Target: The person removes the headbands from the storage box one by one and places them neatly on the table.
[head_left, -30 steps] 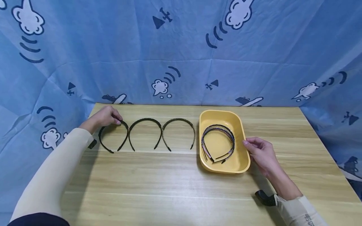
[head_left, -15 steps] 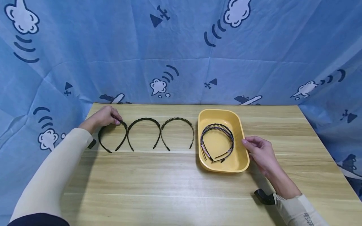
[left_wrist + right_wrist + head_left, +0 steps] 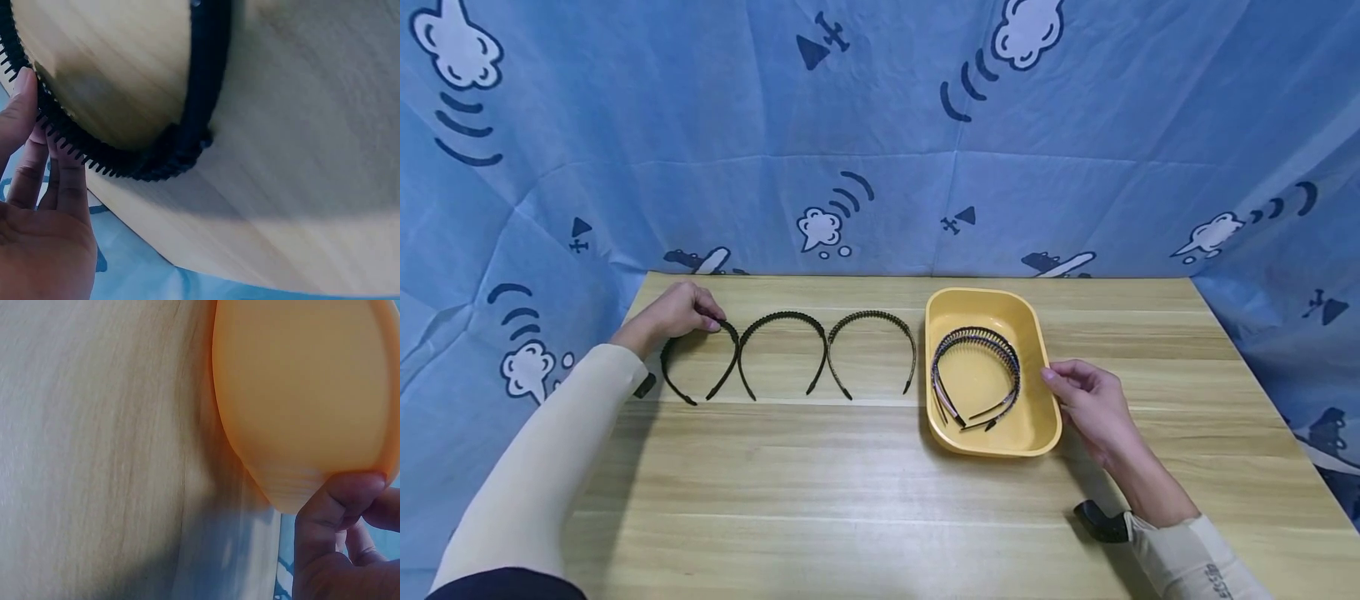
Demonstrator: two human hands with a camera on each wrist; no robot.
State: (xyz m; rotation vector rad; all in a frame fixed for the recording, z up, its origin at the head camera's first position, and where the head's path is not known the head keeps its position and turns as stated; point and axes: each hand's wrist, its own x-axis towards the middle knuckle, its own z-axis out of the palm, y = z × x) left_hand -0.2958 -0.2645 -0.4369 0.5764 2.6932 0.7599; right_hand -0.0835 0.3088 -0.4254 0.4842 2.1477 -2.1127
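In the head view my left hand (image 3: 679,312) pinches the top of a black headband (image 3: 734,360) at the left end of a row. The left wrist view shows the thumb and fingers on its toothed band (image 3: 69,134). To its right lie a second dark headband (image 3: 784,315) and a brownish, toothed headband (image 3: 872,314), both with their ends toward me. My right hand (image 3: 1093,408) grips the right rim of a yellow bin (image 3: 1037,425). Several headbands (image 3: 1017,375) lie nested inside it. In the right wrist view the thumb (image 3: 356,487) presses on the bin's wall (image 3: 300,394).
The wooden table (image 3: 820,492) extends in front of the row and the bin. A blue printed cloth (image 3: 880,125) hangs behind the table's back edge and along both sides.
The head view has shifted very slightly. Both hands keep their places on the black headband and the bin.
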